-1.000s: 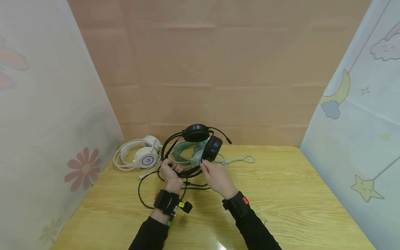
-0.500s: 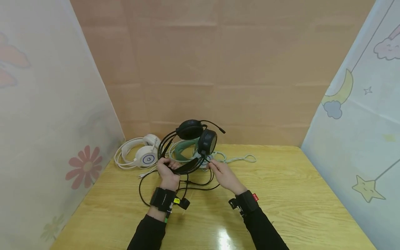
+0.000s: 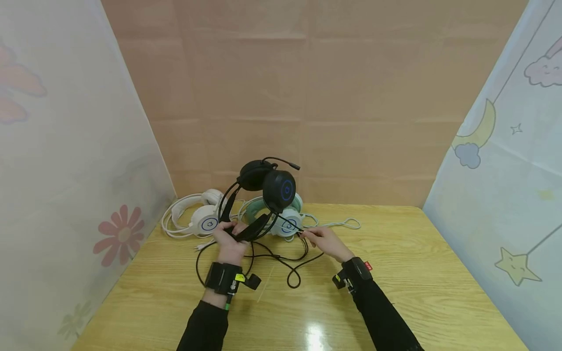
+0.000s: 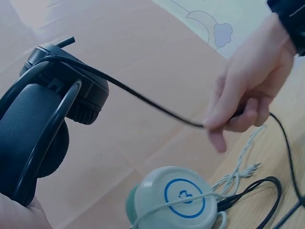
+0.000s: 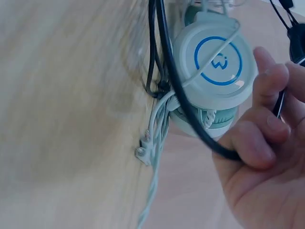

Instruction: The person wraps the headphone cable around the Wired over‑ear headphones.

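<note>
"Your left hand [image 3: 230,242]?"
"Grips the padded band [image 3: 254,228] of round-cupped black headphones [image 3: 277,191], above the smooth wood-grain table [image 3: 395,273]."
"Your right hand [image 3: 328,243]?"
"Pinches their thin, round black cable [image 4: 143,98], near disc-cupped pale-green headphones [image 5: 209,93]."

L hand [image 4: 19,214] grips blk headset [image 4: 24,117], btm-left; R hand [image 4: 255,78] pinches its cable [image 4: 143,98]; wht/grn headphones [image 4: 155,191] below, w/ pale cord [image 4: 164,205] across.

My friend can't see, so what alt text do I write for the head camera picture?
A person's left hand grips a black headset by its headband while the right hand pinches its black cable. A white headset and a pale green headset lie on the wooden table.
</note>
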Tool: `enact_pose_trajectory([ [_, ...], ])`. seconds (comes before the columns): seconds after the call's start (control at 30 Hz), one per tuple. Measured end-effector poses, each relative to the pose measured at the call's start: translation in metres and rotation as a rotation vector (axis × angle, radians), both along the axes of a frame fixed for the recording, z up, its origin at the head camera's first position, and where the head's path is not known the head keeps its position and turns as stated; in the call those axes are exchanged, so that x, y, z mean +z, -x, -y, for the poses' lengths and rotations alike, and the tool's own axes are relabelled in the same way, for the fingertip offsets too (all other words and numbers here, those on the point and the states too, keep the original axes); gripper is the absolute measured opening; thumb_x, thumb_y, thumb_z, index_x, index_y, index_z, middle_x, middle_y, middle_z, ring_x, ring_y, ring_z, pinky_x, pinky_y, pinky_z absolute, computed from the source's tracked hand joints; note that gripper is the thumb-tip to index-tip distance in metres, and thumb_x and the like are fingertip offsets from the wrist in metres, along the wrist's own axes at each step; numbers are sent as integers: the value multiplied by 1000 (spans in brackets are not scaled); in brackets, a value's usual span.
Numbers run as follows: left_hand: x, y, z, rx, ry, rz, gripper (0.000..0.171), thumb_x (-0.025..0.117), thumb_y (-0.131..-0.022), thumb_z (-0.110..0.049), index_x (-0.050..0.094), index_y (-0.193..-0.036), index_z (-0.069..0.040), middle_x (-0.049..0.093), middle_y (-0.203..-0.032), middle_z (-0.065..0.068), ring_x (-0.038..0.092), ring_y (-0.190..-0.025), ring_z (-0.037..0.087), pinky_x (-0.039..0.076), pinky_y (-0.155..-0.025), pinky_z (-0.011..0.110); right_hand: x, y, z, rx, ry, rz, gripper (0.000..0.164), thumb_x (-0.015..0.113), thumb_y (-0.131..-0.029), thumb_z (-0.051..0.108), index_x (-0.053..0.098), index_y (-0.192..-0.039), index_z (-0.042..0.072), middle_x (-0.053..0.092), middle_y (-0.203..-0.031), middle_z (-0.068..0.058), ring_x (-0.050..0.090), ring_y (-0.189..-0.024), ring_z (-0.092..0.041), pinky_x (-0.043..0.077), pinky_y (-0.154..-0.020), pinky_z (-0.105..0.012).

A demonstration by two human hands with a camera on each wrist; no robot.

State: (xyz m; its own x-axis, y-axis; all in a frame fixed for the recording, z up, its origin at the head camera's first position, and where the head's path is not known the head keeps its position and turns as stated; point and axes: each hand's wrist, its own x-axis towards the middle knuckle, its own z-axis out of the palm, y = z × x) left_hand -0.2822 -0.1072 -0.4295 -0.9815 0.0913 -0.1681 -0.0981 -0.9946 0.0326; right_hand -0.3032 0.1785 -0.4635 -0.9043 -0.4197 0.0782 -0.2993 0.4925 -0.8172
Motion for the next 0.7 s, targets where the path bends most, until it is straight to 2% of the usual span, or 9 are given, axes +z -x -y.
enact_pose_trajectory([
  [0.13,0,0,-2,-55,16,4,23,24,-89,-10,33,-68,-12,17,-61,-5,30,-41,15,32,-45,27,4,11,2,2,-60,14,36,53,-100,36,74,-110,8,52,-67,-16,23,-48,-10,20,-50,-27],
  [0.3,-3,2,0,-158,13,-22,27,22,-89,-11,35,-67,-11,24,-56,-4,30,-43,12,36,-44,28,8,28,8,-35,-90,30,37,59,-97,35,76,-95,2,48,-57,-6,22,-48,-13,20,-49,-30],
  [0.47,-6,5,5,-265,54,-78,24,21,-90,-12,35,-71,-11,20,-61,-7,26,-46,9,35,-43,25,24,42,5,2,-121,-8,32,54,-100,20,72,-90,-4,50,-61,0,28,-51,-13,26,-54,-29],
  [0.57,-7,7,8,-316,83,-111,23,21,-91,-12,35,-73,-12,17,-63,-8,23,-46,8,33,-43,24,33,52,-1,19,-172,-46,23,53,-98,10,69,-88,-2,53,-65,-1,31,-54,-12,29,-57,-29],
  [0.7,-10,8,13,-369,81,-155,25,19,-92,-14,36,-74,-12,14,-65,-9,16,-51,6,33,-46,24,45,61,-8,-1,-226,-109,17,57,-95,9,68,-83,6,57,-69,-4,40,-59,-13,34,-62,-29],
])
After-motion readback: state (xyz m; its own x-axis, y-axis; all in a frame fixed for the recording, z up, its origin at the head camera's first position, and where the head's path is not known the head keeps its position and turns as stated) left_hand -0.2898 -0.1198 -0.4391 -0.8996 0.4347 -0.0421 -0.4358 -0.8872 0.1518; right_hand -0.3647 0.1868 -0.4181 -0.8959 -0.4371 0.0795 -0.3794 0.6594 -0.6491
